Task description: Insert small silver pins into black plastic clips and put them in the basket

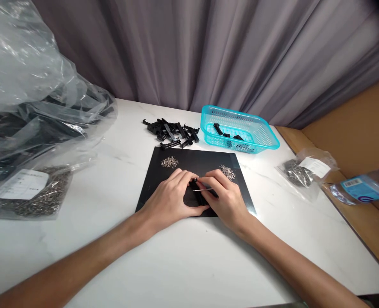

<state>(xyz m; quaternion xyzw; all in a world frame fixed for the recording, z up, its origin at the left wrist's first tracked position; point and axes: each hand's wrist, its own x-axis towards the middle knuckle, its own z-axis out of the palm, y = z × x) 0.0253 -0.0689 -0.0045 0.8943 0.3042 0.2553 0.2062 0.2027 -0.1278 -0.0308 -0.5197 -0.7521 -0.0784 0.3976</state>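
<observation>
A white table (176,261) with faint grey veining fills the near part of the scene, and a pleated grey-purple curtain (163,51) hangs along its far side. Brown cardboard (362,124) stands at the right, with a blue-labelled plastic bottle (365,188) lying by it. A dark mat (202,158) lies mid-table, bearing a left heap of small metal pieces (169,161) and a right heap of small metal pieces (227,172). Beyond its far edge are a pile of black plastic parts (173,130) and, to the right, a turquoise basket (272,141) with a few more inside. Clear bags sit at left and right. The black part (198,196) being worked on is over the mat's near half, between the hands; its long axis runs far to near, slanting slightly rightward at the near end. The left hand (171,194) grips it, fingertips by the far end, thumb by the near end. The right hand (226,199) pinches a thin metal tool (202,190) that points left across the part; whether its tip touches is unclear.
</observation>
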